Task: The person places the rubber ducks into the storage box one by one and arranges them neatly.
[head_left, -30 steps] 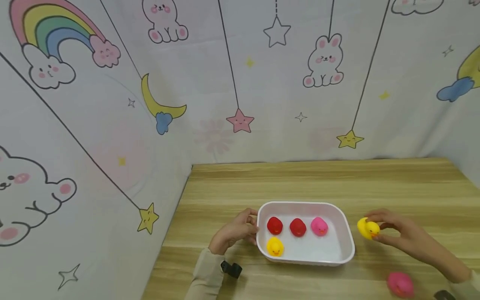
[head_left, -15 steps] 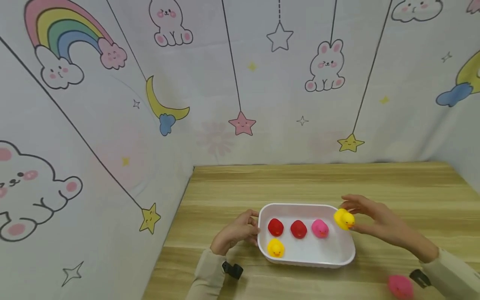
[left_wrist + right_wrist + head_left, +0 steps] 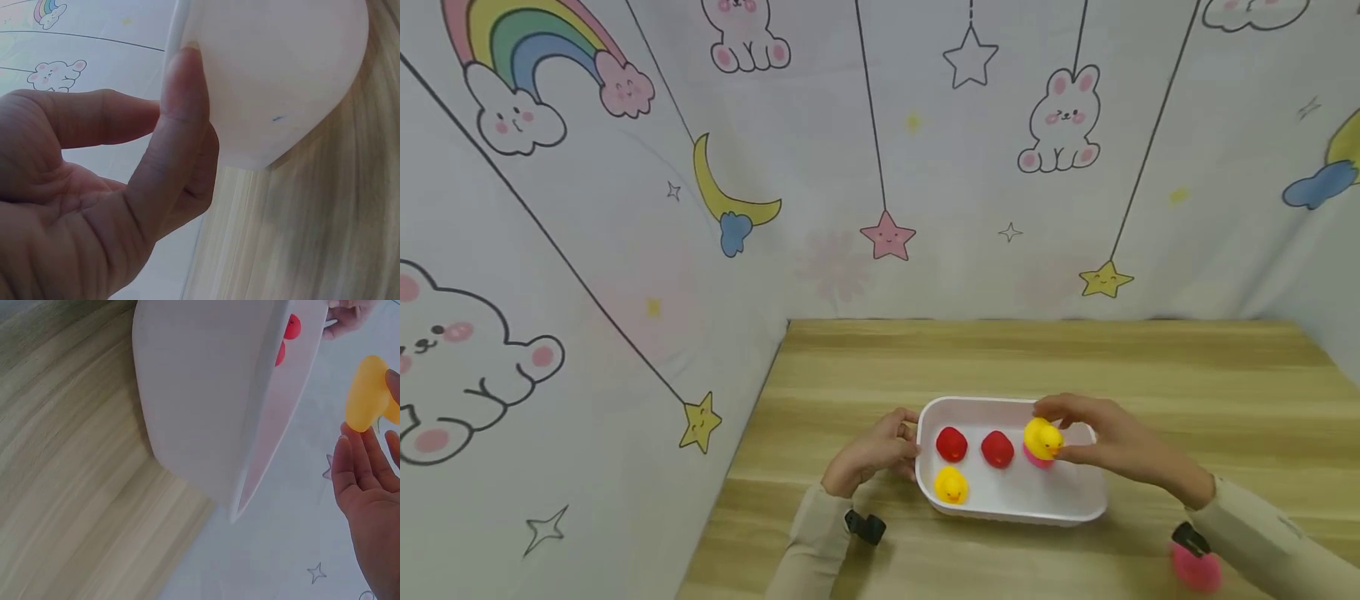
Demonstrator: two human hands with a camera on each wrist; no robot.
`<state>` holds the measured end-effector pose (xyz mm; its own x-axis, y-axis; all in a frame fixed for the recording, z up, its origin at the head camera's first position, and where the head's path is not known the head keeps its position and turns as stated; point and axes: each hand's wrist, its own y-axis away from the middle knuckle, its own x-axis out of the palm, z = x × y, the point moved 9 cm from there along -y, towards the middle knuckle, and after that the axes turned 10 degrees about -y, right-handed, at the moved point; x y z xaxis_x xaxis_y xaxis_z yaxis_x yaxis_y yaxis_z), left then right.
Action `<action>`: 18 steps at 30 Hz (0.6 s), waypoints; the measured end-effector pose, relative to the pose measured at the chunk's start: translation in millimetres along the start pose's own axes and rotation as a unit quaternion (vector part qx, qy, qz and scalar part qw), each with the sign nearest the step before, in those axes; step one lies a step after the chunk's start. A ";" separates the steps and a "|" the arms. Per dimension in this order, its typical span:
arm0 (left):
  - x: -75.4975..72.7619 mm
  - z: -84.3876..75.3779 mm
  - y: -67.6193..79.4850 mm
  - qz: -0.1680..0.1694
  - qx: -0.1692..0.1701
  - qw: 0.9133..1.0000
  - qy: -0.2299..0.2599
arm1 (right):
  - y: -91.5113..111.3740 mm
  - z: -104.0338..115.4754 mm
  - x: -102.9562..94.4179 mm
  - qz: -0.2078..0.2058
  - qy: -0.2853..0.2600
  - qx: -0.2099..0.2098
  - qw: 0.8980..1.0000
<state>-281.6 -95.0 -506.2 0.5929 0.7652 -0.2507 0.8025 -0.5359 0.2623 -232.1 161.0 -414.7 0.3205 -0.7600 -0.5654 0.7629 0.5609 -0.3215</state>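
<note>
My right hand (image 3: 1108,437) pinches a yellow rubber duck (image 3: 1043,438) between thumb and fingers, above the right part of a white plastic basin (image 3: 1011,510). Beneath that duck a pink duck (image 3: 1040,460) is mostly hidden. Two red ducks (image 3: 952,445) and a second yellow duck (image 3: 951,485) sit in the basin's left and middle parts. At the basin's left end, my left hand (image 3: 876,454) pinches the rim, as the left wrist view shows, with a fingertip (image 3: 182,81) against the outer wall. In the right wrist view the held duck (image 3: 367,394) is above the rim.
Another pink duck (image 3: 1197,568) lies on the wooden table (image 3: 850,358) at the front right, partly covered by the right wrist's black strap device (image 3: 1191,538). A printed white curtain (image 3: 970,167) stands behind and to the left of the table.
My right hand has carried the yellow duck leftward from beside the basin, over its right rim, to above the pink duck. The left hand has stayed at the basin's left end.
</note>
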 end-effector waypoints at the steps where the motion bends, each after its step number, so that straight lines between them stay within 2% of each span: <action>1: -0.3 -1.5 -0.9 0.001 0.001 1.000 -0.001 | -3.0 -0.4 4.1 0.010 -0.002 0.002 1.000; 5: -1.1 -4.8 -2.5 0.000 0.001 1.000 -0.003 | -12.6 0.0 21.7 0.035 -0.005 -0.002 0.999; 9: 1.3 -2.8 -2.0 0.004 -0.003 1.000 0.003 | -17.5 5.7 39.4 0.030 0.006 -0.055 0.998; 12: 3.4 -0.4 -0.9 0.010 -0.007 1.000 0.004 | -19.8 6.1 51.9 0.035 0.008 -0.067 0.997; 18: 1.2 -0.6 0.9 0.001 0.001 1.000 -0.001 | -23.4 -6.5 69.6 0.069 -0.046 0.002 0.997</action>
<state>-280.2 -94.4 -505.8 0.5939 0.7642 -0.2515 0.8020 -0.5377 0.2599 -231.2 97.1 -451.5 0.4721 -0.7025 -0.5326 0.7103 0.6609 -0.2422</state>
